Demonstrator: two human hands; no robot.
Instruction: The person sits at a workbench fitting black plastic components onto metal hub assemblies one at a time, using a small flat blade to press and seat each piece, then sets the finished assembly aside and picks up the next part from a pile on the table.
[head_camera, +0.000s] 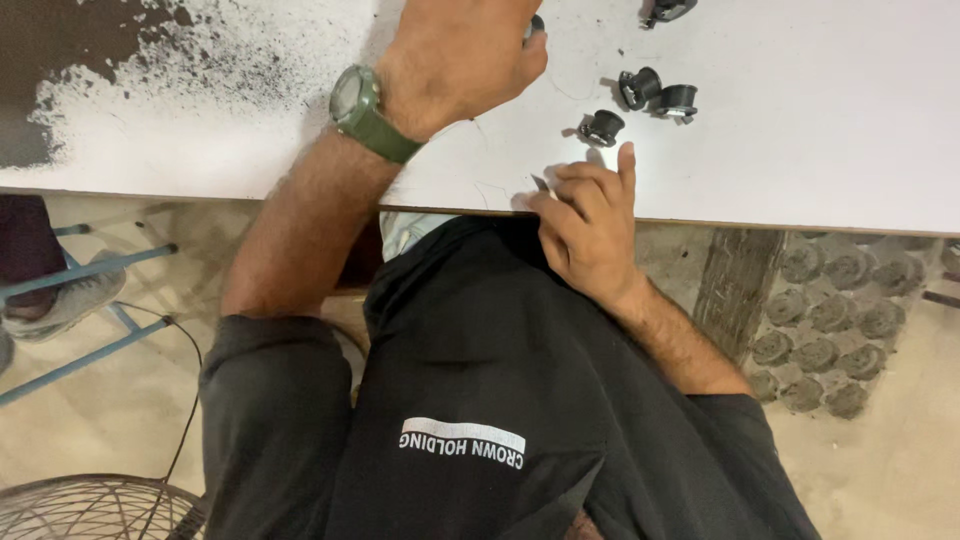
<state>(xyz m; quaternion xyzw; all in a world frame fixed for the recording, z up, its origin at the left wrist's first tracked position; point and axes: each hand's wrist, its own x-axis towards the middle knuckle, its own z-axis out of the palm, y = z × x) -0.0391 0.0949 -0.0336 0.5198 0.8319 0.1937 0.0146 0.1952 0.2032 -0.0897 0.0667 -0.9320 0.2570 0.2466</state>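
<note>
Spools (603, 127) lie just beyond right hand (585, 225), fingers curled empty; left hand (460, 55) grip unclear

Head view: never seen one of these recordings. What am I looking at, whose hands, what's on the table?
There is no machine here, just one camera worn on a person's head, looking straight down past their dark shirt. Both hands are the wearer's. The left hand, with a green wristwatch, rests on the white table; its fingertips seem to touch a small dark object, mostly hidden. The right hand sits at the table's near edge, index finger pointing toward a small black spool-shaped part. Two more such parts lie just beyond. Dark powder speckles the table's far left. More round parts lie on the floor.
</note>
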